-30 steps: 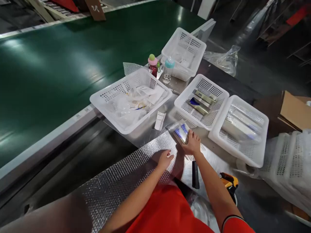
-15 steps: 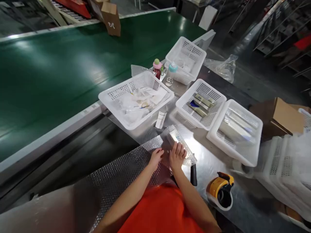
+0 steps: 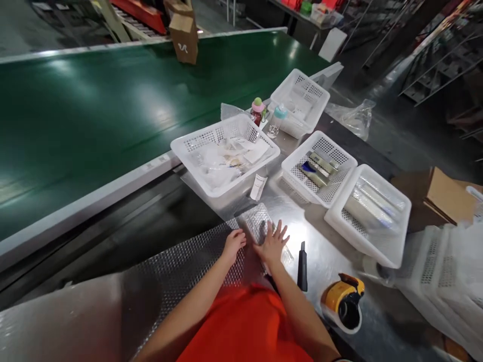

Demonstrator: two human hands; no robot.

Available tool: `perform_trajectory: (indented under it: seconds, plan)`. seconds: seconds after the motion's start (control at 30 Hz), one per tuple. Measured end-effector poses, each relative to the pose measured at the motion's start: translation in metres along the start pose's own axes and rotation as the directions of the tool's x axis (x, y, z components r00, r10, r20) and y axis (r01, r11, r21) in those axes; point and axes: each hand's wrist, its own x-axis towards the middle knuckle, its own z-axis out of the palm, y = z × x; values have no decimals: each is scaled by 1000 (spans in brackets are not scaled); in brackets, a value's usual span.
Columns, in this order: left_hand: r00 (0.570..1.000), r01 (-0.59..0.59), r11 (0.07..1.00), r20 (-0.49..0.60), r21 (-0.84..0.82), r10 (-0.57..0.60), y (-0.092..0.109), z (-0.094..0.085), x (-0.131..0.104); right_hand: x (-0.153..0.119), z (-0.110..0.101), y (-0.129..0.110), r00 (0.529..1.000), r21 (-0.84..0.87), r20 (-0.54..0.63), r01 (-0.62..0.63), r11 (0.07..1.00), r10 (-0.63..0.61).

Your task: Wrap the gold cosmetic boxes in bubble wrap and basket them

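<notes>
A bubble-wrapped bundle (image 3: pixel 256 219) lies on the metal table, joined to a long sheet of bubble wrap (image 3: pixel 181 266) that runs to the lower left. My right hand (image 3: pixel 272 245) rests on the bundle with its fingers spread. Beside the bundle's left edge, over the sheet, is my left hand (image 3: pixel 234 244), its fingers curled together; whether they pinch the film is too small to tell. To the right of my right hand lies a black cutter (image 3: pixel 302 267) with its blade showing. A white label (image 3: pixel 258 187) sits just beyond the bundle.
White baskets (image 3: pixel 211 188) stand behind and to the right, some with wrapped tubes. Two bottles (image 3: pixel 277 120) stand between baskets. An orange tape dispenser (image 3: pixel 337 296) is at the lower right. A green conveyor (image 3: pixel 113 110) runs along the back left, carrying a carton (image 3: pixel 183 40).
The bundle has turned over leftward and looks more wrapped. My right hand has spread its fingers flat on it. The cutter is now fully uncovered. The view has shifted slightly.
</notes>
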Motion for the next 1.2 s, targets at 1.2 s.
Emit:
perform_trajectory:
  seconds: [1.2]
  plan:
    - [978, -206, 901, 90, 383, 186, -17, 6, 9, -20, 1, 27, 888, -108, 47, 461, 881, -458]
